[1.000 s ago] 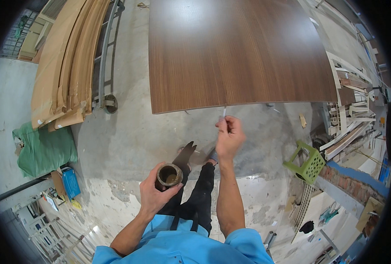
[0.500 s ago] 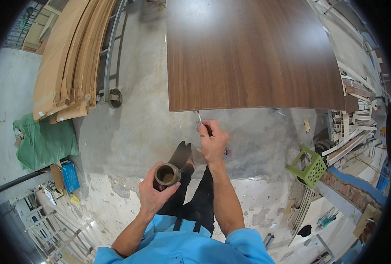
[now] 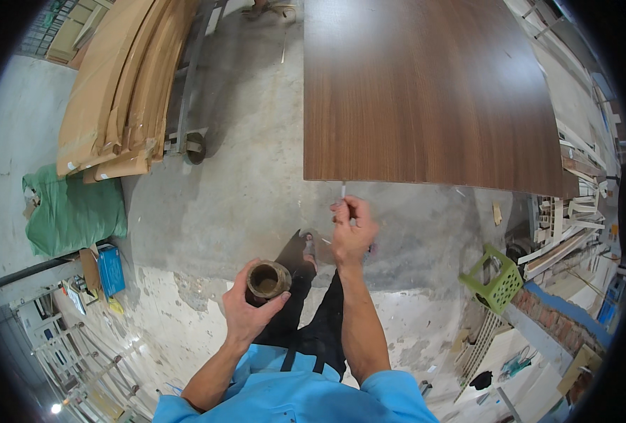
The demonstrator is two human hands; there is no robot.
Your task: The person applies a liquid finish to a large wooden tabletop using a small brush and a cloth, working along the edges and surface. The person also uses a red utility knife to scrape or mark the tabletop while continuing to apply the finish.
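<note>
My left hand point(image 3: 244, 311) is wrapped around a small round pot point(image 3: 280, 287) with a stained, crusted rim. Its mouth faces up, and something brownish shows inside. Out in front, my right hand point(image 3: 355, 231) pinches a thin white stick point(image 3: 343, 190) that points away from me. The stick's far end reaches the near edge of a large brown wood-grain panel point(image 3: 426, 120); whether it carries a brush tip is hidden there. The pot is held lower and to the left of the panel, apart from it.
Cardboard-wrapped boards point(image 3: 115, 92) lean on a wheeled metal rack point(image 3: 195, 148) at the left, beside a green sack point(image 3: 76, 215). To the right are a green plastic stool point(image 3: 493, 277) and stacked white strips point(image 3: 563, 236). Concrete floor point(image 3: 207, 218) lies between.
The panel and surroundings have shifted right in view. My right hand has moved slightly right with the stick, still at the panel's near edge. My left hand keeps holding the pot.
</note>
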